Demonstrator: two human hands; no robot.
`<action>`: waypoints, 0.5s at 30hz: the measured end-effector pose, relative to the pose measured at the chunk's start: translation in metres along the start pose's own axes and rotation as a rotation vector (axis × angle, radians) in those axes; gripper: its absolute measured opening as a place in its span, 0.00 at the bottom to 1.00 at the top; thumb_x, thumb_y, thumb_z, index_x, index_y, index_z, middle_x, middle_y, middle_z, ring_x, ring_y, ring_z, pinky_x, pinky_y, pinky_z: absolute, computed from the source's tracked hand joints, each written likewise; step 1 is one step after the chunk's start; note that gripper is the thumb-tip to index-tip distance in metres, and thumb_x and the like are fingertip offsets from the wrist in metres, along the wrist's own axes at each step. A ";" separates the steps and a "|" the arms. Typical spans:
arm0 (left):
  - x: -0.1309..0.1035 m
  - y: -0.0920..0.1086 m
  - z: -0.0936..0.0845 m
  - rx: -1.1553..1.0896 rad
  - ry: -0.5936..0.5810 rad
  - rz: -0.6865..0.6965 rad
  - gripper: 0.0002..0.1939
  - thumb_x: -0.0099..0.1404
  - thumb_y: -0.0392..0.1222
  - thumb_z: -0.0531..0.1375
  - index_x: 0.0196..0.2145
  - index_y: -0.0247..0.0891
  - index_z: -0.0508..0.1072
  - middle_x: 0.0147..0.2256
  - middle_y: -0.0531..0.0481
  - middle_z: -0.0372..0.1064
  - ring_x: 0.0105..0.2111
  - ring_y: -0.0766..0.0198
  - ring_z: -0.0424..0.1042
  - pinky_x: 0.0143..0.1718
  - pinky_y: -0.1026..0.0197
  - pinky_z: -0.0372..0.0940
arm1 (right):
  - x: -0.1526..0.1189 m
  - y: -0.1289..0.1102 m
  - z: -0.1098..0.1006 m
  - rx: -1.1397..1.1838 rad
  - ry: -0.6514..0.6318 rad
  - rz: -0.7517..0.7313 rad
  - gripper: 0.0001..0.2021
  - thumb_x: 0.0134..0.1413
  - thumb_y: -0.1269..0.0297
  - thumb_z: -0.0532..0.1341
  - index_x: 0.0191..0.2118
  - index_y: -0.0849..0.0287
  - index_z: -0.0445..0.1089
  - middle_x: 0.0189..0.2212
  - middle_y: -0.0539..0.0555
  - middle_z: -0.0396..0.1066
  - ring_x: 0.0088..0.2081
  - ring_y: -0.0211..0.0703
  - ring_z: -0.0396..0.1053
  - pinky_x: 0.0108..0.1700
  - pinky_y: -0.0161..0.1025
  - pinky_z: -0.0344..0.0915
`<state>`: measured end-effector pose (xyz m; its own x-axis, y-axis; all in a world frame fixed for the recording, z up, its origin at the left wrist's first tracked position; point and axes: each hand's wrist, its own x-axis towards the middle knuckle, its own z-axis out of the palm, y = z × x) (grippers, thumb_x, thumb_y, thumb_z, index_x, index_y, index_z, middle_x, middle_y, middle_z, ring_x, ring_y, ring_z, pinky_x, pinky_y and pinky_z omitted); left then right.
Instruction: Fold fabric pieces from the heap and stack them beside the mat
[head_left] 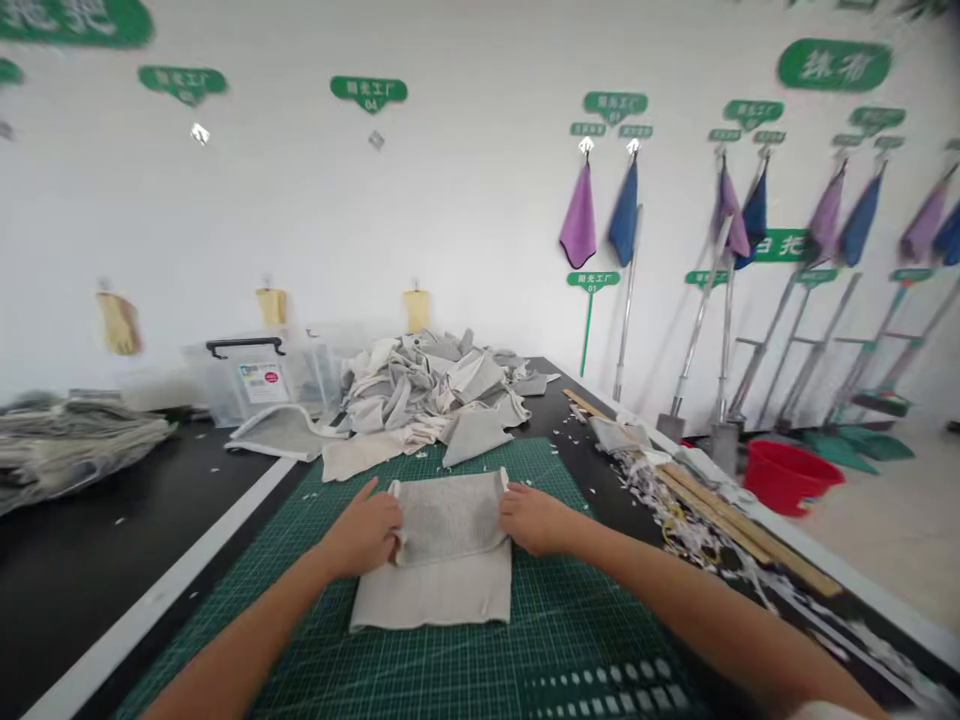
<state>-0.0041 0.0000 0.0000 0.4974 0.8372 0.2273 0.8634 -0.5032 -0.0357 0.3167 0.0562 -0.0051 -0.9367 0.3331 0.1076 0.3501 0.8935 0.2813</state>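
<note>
A light grey piece of cloth [450,515] is pinched at its left and right edges between my two hands. My left hand [366,530] has its fingers closed on the left edge, the index finger partly raised. My right hand [534,517] grips the right edge near its upper corner. Below the grey piece, a paler cream cloth [435,598] lies flat on the green cutting mat [315,640]; I cannot tell whether the two are one folded piece. Both edges of the grey piece curl up a little at my fingers.
A heap of grey cloth pieces [442,385] lies beyond the mat. A clear plastic box [247,385] stands behind left, and stacked cloths [75,435] lie far left. Wooden strips [750,520] and white scraps [645,490] run along the right edge. A red bucket [791,480] stands on the floor.
</note>
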 end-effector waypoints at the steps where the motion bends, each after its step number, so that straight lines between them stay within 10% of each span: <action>1: -0.001 -0.002 0.000 -0.039 0.019 -0.036 0.04 0.53 0.36 0.53 0.27 0.40 0.67 0.32 0.50 0.66 0.39 0.60 0.65 0.55 0.49 0.43 | 0.001 0.000 -0.002 0.031 0.015 0.031 0.07 0.51 0.68 0.53 0.31 0.62 0.68 0.31 0.57 0.68 0.38 0.45 0.62 0.50 0.45 0.53; 8: -0.011 -0.020 -0.018 -0.263 0.159 -0.252 0.06 0.59 0.40 0.50 0.32 0.40 0.66 0.32 0.52 0.67 0.33 0.63 0.66 0.36 0.63 0.58 | 0.003 -0.016 -0.036 0.317 0.325 0.360 0.09 0.53 0.69 0.51 0.38 0.61 0.66 0.32 0.54 0.68 0.36 0.40 0.63 0.39 0.34 0.56; 15: -0.041 -0.020 -0.038 -0.219 0.152 -0.114 0.02 0.53 0.36 0.53 0.24 0.39 0.61 0.34 0.52 0.67 0.35 0.65 0.65 0.37 0.65 0.58 | -0.011 -0.066 -0.062 0.294 0.352 0.261 0.10 0.56 0.65 0.48 0.40 0.58 0.64 0.30 0.51 0.69 0.31 0.38 0.64 0.32 0.35 0.53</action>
<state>-0.0449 -0.0327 0.0280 0.3653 0.8580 0.3611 0.8663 -0.4554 0.2055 0.3045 -0.0252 0.0340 -0.7431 0.4801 0.4662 0.5091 0.8577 -0.0718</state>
